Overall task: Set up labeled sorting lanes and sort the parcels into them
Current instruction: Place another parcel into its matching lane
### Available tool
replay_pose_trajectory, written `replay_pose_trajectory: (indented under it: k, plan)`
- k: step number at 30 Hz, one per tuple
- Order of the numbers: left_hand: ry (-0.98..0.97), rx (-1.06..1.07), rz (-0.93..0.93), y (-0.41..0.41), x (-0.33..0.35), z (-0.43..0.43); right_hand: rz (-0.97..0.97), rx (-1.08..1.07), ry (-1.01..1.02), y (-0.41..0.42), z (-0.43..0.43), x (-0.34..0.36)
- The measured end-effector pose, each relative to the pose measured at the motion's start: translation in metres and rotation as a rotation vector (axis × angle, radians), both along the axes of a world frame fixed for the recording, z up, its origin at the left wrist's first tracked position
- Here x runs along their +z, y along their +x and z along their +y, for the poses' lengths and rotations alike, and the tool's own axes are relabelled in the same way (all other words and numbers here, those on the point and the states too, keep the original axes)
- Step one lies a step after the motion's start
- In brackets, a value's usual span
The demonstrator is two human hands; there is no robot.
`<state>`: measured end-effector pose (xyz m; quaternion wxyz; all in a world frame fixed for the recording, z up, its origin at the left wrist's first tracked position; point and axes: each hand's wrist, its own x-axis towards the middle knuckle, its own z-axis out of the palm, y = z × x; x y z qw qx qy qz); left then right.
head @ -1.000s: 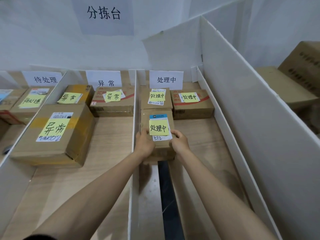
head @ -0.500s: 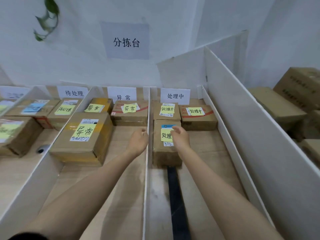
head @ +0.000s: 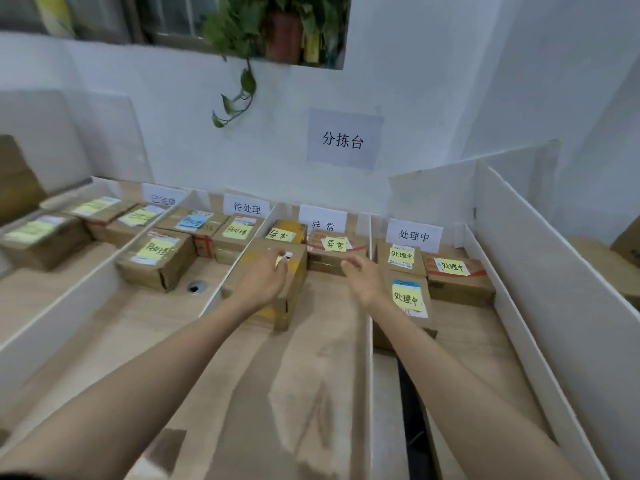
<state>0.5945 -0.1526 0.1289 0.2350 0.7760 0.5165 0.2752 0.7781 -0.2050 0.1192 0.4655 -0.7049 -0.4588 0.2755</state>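
Note:
White boards split the wooden table into lanes with white label cards at the back. In the right lane, under the card 处理中, a small brown parcel with a yellow note lies flat in front of two others. My right hand hovers open, just left of it, above the white divider. My left hand is over the big brown parcel in the 异常 lane, fingers loosely curled and covering its note; I cannot tell whether it touches the box.
Further left, lanes marked 待处理 and another card hold several more noted parcels. A tall white board walls the right side, with cartons beyond. A round hole sits in the tabletop. A wall sign and hanging plant are above.
Both hands have let go of the small parcel in the right lane and moved left. The left hand now sits over the big parcel. The view has swung up and left.

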Motion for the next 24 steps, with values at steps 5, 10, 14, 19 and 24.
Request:
replay_pose_trajectory:
  k: [5, 10, 14, 19, 24]
  plan:
    - [0.070, 0.040, 0.006, -0.106, 0.017, -0.003, -0.029, 0.149, 0.042, -0.092, 0.011, 0.023]
    - [0.108, 0.165, -0.061, -0.211, 0.029, -0.019, -0.015, 0.238, 0.064, -0.190, 0.016, 0.039]
    - [0.132, 0.286, -0.061, -0.292, 0.029, -0.034, -0.040, 0.338, 0.110, -0.265, 0.017, 0.049]
    - [0.135, 0.458, -0.004, -0.399, 0.027, -0.059, -0.047, 0.468, 0.126, -0.367, 0.022, 0.051]
    - [0.159, 0.602, 0.007, -0.489, 0.027, -0.085, -0.031, 0.606, 0.144, -0.461, 0.018, 0.050]
